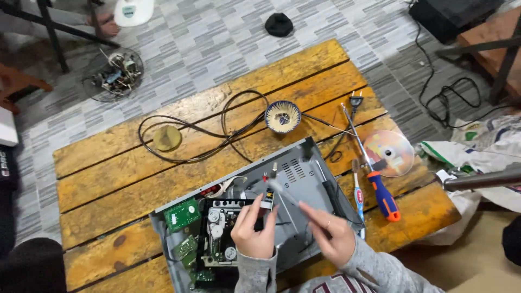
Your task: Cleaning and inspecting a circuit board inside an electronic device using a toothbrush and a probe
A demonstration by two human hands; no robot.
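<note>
A: What takes up most of the view?

B: A worn wooden desk (135,179) of yellowed planks, standing on a grey patterned tile floor (206,38).

A: And on it?

B: At the near edge sits an opened grey metal player chassis (304,179), lid off. A green circuit board (182,215) shows at its left, with a black disc drive mechanism (217,233) beside it.

A: Where are the hands?

B: Both are over the chassis. The left hand (254,234) is raised above the drive, fingers curled together, seemingly pinching something small; I cannot tell what. The right hand (332,234) has its fingers closed around a thin tool (282,194) that is blurred, its tip pointing up and left towards the chassis's middle.

A: What lies around the chassis?

B: A black power cable (206,135) loops across the planks behind it, its plug (355,101) near the far right. A shiny disc (392,151) lies at the right edge, touching a screwdriver with a blue and orange handle (383,194). A toothbrush (358,198) lies just beside that, nearer the chassis.

A: Anything smaller?

B: A blue patterned bowl (283,116) holding small parts sits behind the chassis, and a round tan lid (167,138) lies inside the cable loop to the left.
</note>
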